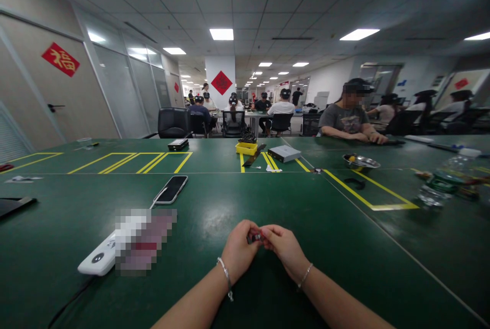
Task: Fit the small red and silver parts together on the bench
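In front of me, my left hand and my right hand meet just above the green table. Both are closed, with fingertips pinched around one small object that looks silvery and dark. Fingers cover most of it, so I cannot make out its kind. A bracelet circles each wrist. To the left lie a phone with a cable plugged in and a long white device with a round dark button, partly blurred out.
Farther back are a yellow bin, a grey box, a dark flat strip and a metal bowl. A plastic bottle stands at right. A person sits across the table. Yellow tape marks the tabletop.
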Tool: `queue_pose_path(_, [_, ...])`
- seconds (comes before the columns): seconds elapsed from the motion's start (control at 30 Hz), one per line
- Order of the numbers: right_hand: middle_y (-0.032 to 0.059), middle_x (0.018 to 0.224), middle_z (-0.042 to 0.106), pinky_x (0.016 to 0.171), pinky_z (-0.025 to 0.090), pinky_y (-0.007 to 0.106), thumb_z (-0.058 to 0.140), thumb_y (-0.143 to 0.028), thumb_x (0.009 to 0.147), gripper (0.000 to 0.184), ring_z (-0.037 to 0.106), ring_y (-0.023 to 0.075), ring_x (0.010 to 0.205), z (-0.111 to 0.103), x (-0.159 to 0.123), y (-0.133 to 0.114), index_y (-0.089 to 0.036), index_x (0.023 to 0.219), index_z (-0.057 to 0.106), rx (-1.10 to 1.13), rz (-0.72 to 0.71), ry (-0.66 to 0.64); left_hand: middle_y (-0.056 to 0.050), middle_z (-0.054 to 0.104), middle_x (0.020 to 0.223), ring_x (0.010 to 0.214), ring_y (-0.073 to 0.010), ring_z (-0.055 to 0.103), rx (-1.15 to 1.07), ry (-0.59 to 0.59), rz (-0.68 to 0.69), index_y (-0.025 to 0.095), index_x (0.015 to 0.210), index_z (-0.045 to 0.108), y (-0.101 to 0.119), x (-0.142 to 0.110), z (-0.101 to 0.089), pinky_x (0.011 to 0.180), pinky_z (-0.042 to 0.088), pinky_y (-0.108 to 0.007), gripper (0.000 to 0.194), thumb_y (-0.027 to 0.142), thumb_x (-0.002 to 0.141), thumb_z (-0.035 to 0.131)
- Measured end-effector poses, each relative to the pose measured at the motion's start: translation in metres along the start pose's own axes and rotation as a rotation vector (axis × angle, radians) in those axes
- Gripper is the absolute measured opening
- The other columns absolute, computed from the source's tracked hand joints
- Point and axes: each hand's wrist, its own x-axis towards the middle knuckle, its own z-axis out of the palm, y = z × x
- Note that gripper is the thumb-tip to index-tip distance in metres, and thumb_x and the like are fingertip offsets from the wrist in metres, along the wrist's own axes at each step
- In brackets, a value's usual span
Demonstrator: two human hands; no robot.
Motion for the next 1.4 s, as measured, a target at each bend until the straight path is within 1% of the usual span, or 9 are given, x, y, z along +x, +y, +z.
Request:
queue_pose_path(0.23, [0.0008,0.065,0.059,0.053,0.038,0.022,0.062,-0.032,0.059,0.025,0.048,0.0076,0.053,0.003,-0.002,-0.004,-0.014,0.076,0.058,-0.008,0.018,-0.007,0.003,0.051,0.066,0.060,-0.0104,0.047,-0.023,0.005,-0.049,0.018,0.073,0.049,0.001,0.000,0.001,0.056,0.035,-0.021,0.013,0.014,0.061,0.053])
queue_pose_path(0.33, [-0.0007,0.059,0.057,0.051,0.037,0.022,0.063,-0.033,0.057,0.022,0.047,0.0080,0.051,0.006,-0.003,-0.004,-0.014,0.066,0.055,-0.020,0.008,0.049,0.004,0.050,0.065,0.059,-0.0098,0.046,-0.002,0.000,-0.049,0.018,0.072,0.048,0.002,0.000,0.002,0.055,0.035,-0.020,0.012,0.013,0.061,0.052])
queue_pose_path(0.47, [-0.0008,0.053,0.054,0.051,0.036,0.022,0.057,-0.037,0.061,0.025,0.046,0.0085,0.050,0.007,-0.004,-0.001,-0.013,0.061,0.057,-0.131,-0.039,0.094,0.004,0.048,0.063,0.059,-0.0092,0.044,0.041,0.021,-0.046,0.018,0.069,0.046,0.004,-0.001,0.002,0.054,0.033,-0.020,0.012,0.011,0.060,0.050])
queue_pose_path(0.7, [0.0021,0.060,0.058,0.056,0.038,0.023,0.051,-0.044,0.066,0.035,0.050,0.0117,0.059,0.006,-0.006,0.001,-0.012,0.069,0.063,-0.260,-0.079,0.050,0.005,0.045,0.059,0.055,-0.0091,0.042,0.102,0.071,-0.067,0.018,0.066,0.044,0.002,-0.002,0.001,0.052,0.031,-0.020,0.009,0.012,0.062,0.050])
queue_pose_path(0.93, [-0.0007,0.059,0.056,0.053,0.038,0.022,0.058,-0.038,0.060,0.024,0.049,0.0097,0.056,0.011,-0.010,-0.005,-0.014,0.063,0.055,-0.182,-0.057,0.022,0.003,0.046,0.064,0.057,-0.0098,0.043,0.175,0.044,0.013,0.018,0.069,0.045,0.005,-0.004,0.001,0.053,0.033,-0.021,0.007,0.013,0.065,0.047])
queue_pose_path(1.07, [-0.0009,0.058,0.056,0.053,0.038,0.022,0.060,-0.033,0.058,0.021,0.050,0.0102,0.055,0.007,-0.004,-0.010,-0.015,0.063,0.050,-0.194,-0.073,0.014,0.001,0.051,0.077,0.069,-0.0122,0.048,0.176,-0.006,0.071,0.019,0.080,0.047,0.006,-0.005,0.000,0.063,0.038,-0.023,0.017,0.014,0.064,0.051])
queue_pose_path(1.2, [0.0033,0.072,0.061,0.056,0.040,0.024,0.051,-0.036,0.064,0.023,0.054,0.0137,0.065,-0.039,0.013,-0.031,-0.017,0.077,0.053,-0.406,-0.122,0.223,-0.003,0.052,0.093,0.087,-0.0162,0.048,0.185,-0.044,0.045,0.020,0.094,0.047,0.001,-0.003,-0.004,0.078,0.037,-0.029,0.029,0.022,0.067,0.053])
queue_pose_path(1.3, [0.0059,0.082,0.061,0.058,0.040,0.028,0.042,-0.039,0.069,0.033,0.054,0.0167,0.067,-0.107,0.021,-0.052,-0.019,0.090,0.056,-0.811,-0.098,0.510,-0.004,0.052,0.098,0.093,-0.0172,0.047,0.231,-0.079,-0.013,0.020,0.097,0.047,-0.005,-0.001,-0.007,0.082,0.035,-0.030,0.028,0.026,0.070,0.050])
queue_pose_path(1.4, [0.0092,0.089,0.060,0.060,0.037,0.033,0.038,-0.038,0.070,0.035,0.054,0.0223,0.073,-0.184,0.013,-0.067,-0.021,0.093,0.058,-1.210,0.048,0.686,-0.004,0.053,0.096,0.093,-0.0177,0.047,0.289,-0.122,-0.047,0.019,0.095,0.049,-0.011,0.000,-0.007,0.082,0.035,-0.029,0.027,0.027,0.070,0.050])
